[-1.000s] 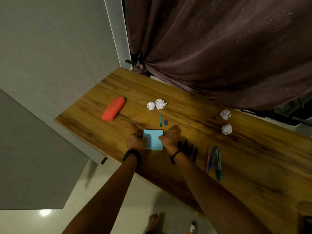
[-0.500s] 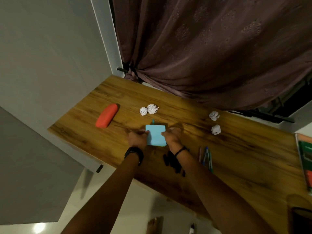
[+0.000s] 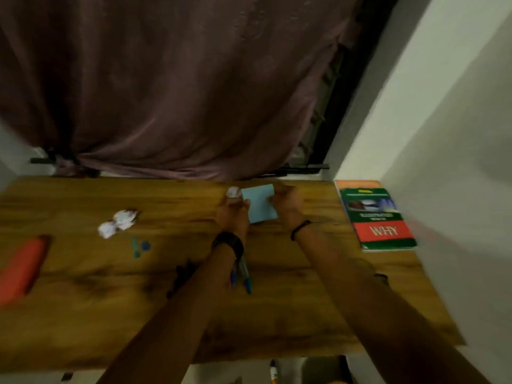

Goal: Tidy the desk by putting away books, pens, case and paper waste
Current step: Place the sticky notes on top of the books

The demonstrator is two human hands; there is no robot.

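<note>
Since earlier frame, blue booklet [image 3: 260, 204] travels from desk centre toward 1 o'clock, pinched at its edges between left hand [image 3: 232, 210] and right hand [image 3: 286, 204], likely bound for book stack [image 3: 376, 217] at 3 o'clock. Pens [image 3: 241, 275], paper balls [image 3: 119, 221], red case [image 3: 20, 268] remain on desk [image 3: 291, 306].

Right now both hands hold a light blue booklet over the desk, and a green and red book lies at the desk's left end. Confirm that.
One detail is wrong. The head view shows the left hand and right hand holding the light blue booklet, but the green and red book lies at the right end of the desk, not the left.
</note>
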